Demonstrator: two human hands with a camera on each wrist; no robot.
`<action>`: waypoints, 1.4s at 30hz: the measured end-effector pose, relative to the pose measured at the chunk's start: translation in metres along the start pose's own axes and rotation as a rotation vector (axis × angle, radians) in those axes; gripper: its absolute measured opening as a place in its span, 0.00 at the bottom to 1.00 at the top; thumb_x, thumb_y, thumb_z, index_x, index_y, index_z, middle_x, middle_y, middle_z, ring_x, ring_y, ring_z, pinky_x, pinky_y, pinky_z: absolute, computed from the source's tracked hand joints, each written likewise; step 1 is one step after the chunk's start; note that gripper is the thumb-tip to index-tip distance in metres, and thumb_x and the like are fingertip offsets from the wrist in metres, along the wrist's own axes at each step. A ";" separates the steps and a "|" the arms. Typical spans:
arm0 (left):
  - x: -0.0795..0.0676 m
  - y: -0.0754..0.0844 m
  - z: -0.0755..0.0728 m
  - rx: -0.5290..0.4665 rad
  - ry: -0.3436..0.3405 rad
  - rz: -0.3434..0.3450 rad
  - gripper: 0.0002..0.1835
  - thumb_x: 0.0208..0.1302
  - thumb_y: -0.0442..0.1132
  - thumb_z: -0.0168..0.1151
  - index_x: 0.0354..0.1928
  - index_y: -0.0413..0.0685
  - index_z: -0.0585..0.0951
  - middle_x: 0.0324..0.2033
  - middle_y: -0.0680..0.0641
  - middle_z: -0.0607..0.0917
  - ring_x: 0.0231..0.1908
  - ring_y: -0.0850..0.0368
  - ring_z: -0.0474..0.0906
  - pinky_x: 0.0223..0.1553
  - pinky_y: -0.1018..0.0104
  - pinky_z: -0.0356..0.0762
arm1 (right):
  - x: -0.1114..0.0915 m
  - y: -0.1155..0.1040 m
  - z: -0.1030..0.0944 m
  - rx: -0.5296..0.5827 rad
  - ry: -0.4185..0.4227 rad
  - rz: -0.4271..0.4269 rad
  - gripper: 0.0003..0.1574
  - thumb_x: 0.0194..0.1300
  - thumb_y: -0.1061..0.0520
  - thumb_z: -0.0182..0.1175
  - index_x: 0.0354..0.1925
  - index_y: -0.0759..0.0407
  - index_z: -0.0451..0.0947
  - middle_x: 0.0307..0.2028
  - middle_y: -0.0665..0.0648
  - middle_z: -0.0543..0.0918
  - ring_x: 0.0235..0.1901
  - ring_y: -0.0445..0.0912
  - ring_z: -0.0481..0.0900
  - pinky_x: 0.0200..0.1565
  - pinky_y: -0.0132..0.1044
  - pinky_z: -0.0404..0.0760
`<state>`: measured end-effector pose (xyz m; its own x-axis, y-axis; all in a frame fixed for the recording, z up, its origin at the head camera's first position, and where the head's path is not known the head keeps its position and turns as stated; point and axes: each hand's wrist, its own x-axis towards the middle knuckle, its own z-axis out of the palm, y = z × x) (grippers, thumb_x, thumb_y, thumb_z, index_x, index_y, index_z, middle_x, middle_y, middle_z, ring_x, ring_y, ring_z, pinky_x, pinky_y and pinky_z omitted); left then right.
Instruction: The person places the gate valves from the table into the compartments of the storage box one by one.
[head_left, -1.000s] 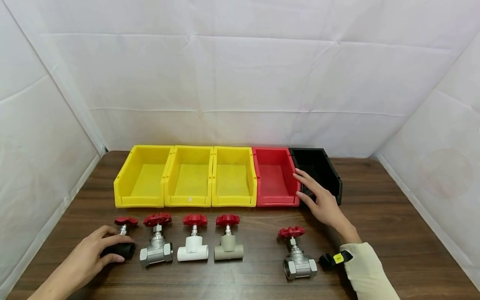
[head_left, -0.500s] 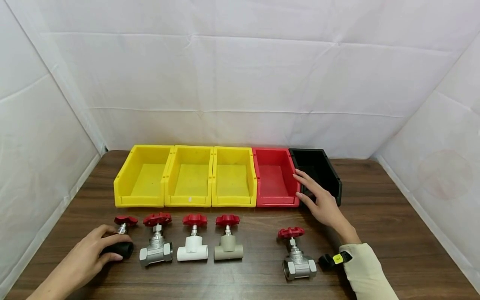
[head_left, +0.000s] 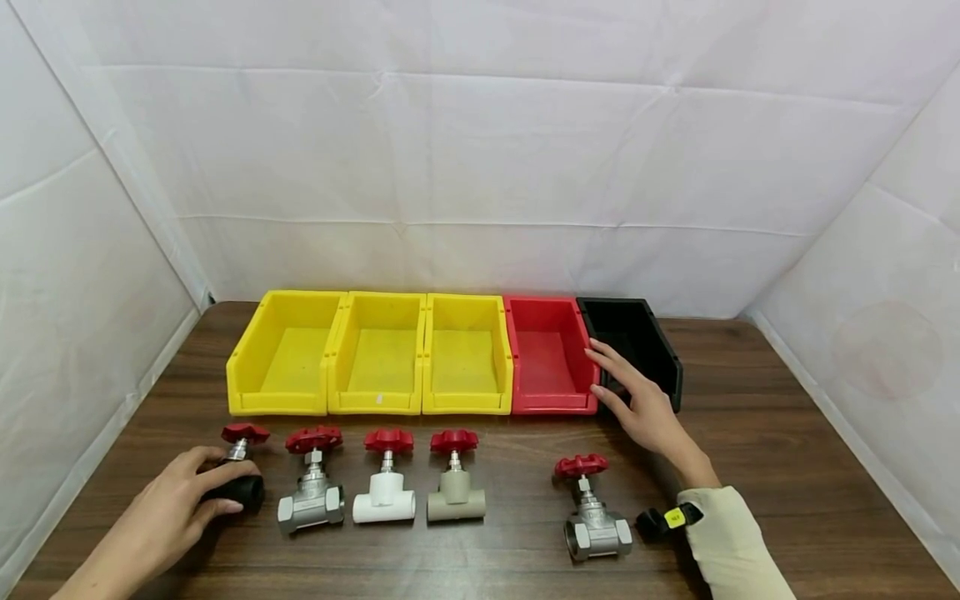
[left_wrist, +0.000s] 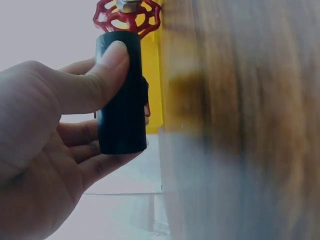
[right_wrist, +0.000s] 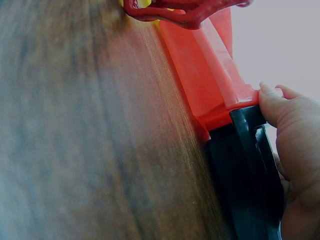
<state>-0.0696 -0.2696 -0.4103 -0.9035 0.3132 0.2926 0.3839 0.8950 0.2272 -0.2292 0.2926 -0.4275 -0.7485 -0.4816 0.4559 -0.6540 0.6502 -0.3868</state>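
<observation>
Along the far side of the desk [head_left: 517, 479], five storage bins stand in one row: three yellow bins [head_left: 405, 404], then a red bin [head_left: 553, 408], with a black bin [head_left: 672, 358] at the right end. The lit inner floors of the yellow and red ones are in plain sight; the black one's dark inside is hard to make out, partly covered by the right hand [head_left: 654, 417]. That hand's fingers are extended, tips resting on the red bin's right wall; in the right wrist view most of them are hidden past the rim, only the thumb showing well.

At near left, the left hand [head_left: 168, 504] grips a black-bodied valve [head_left: 243, 492] between thumb and fingers. They cover part of its body, its red handwheel is cut off in the left wrist view, and whether it touches the desk I cannot tell. To its right stand a steel valve [head_left: 311, 504], a white valve [head_left: 385, 500] and a grey-beige valve [head_left: 456, 497]; farther right, a second steel valve [head_left: 600, 535].
</observation>
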 end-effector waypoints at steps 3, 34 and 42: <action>0.001 -0.002 -0.001 0.010 0.045 0.034 0.24 0.39 0.32 0.77 0.44 0.50 0.84 0.38 0.44 0.76 0.36 0.48 0.75 0.30 0.51 0.77 | 0.000 0.000 0.000 0.001 0.000 0.002 0.40 0.64 0.63 0.62 0.71 0.52 0.61 0.71 0.53 0.59 0.62 0.48 0.67 0.43 0.47 0.78; 0.052 0.003 -0.019 0.004 0.185 0.093 0.25 0.40 0.26 0.74 0.46 0.40 0.83 0.40 0.34 0.76 0.35 0.39 0.74 0.28 0.46 0.74 | 0.001 0.000 -0.001 -0.016 0.000 0.001 0.39 0.64 0.61 0.62 0.71 0.53 0.61 0.71 0.53 0.60 0.63 0.48 0.66 0.47 0.47 0.77; 0.067 0.004 -0.018 -0.017 0.241 0.103 0.22 0.41 0.27 0.74 0.44 0.40 0.83 0.39 0.34 0.76 0.36 0.38 0.74 0.31 0.44 0.73 | 0.000 -0.002 -0.001 -0.007 -0.006 0.007 0.39 0.64 0.61 0.62 0.71 0.53 0.61 0.71 0.54 0.60 0.64 0.48 0.65 0.48 0.47 0.77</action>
<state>-0.1248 -0.2505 -0.3732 -0.7889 0.3159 0.5271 0.4762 0.8564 0.1996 -0.2281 0.2922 -0.4260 -0.7534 -0.4808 0.4485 -0.6482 0.6575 -0.3841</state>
